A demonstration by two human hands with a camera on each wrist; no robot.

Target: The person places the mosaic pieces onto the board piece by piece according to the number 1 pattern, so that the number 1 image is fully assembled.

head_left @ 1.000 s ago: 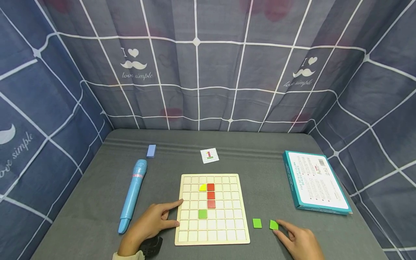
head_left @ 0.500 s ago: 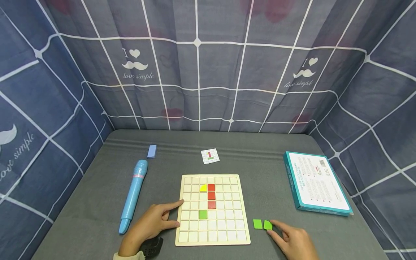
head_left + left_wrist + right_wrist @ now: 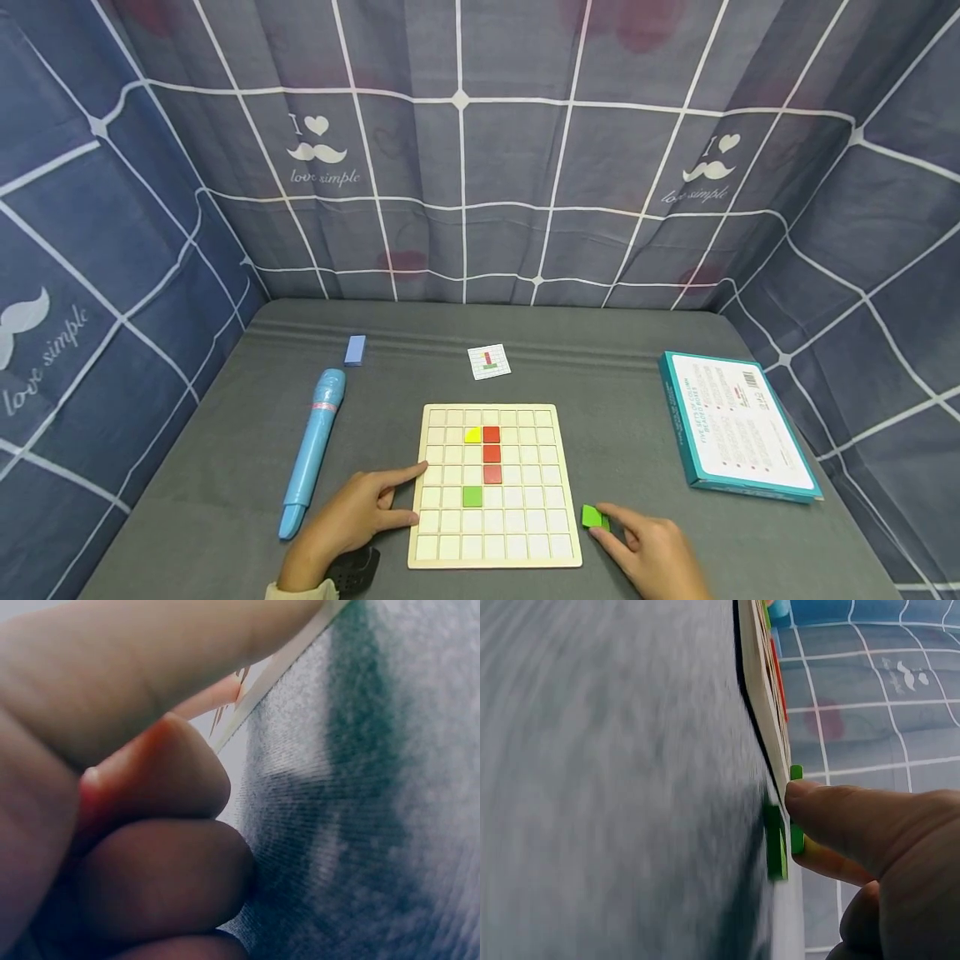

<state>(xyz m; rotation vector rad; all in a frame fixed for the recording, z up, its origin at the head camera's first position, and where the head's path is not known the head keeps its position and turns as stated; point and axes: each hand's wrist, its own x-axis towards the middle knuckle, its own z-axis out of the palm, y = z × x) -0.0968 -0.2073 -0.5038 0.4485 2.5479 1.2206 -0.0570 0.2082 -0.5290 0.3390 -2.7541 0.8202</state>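
My left hand point(image 3: 365, 508) lies at the left side of a pale gridded board point(image 3: 538, 533), with straight index finger and thumb touching its edge and the other fingers curled under. On the board sit three red square tiles point(image 3: 491, 453) in a column, a yellow piece point(image 3: 472, 435) and a green tile point(image 3: 472, 497). Right of the board, my right hand point(image 3: 656, 546) pinches a green square tile point(image 3: 797, 841) between thumb and index finger. That tile hovers just above a second green tile point(image 3: 774, 844) on the table, largely covering it in the head view.
A small pattern card point(image 3: 489, 362) lies beyond the board. To the left are a light blue microphone-shaped stick point(image 3: 312, 454) and a small blue block point(image 3: 355, 351). At the right lies a teal-edged box point(image 3: 738, 425). Gridded curtains point(image 3: 517, 175) surround the grey table point(image 3: 600, 350).
My right hand has moved left with its pinched green tile, from beside the other green tile to over it. The left hand keeps its place at the board's edge.
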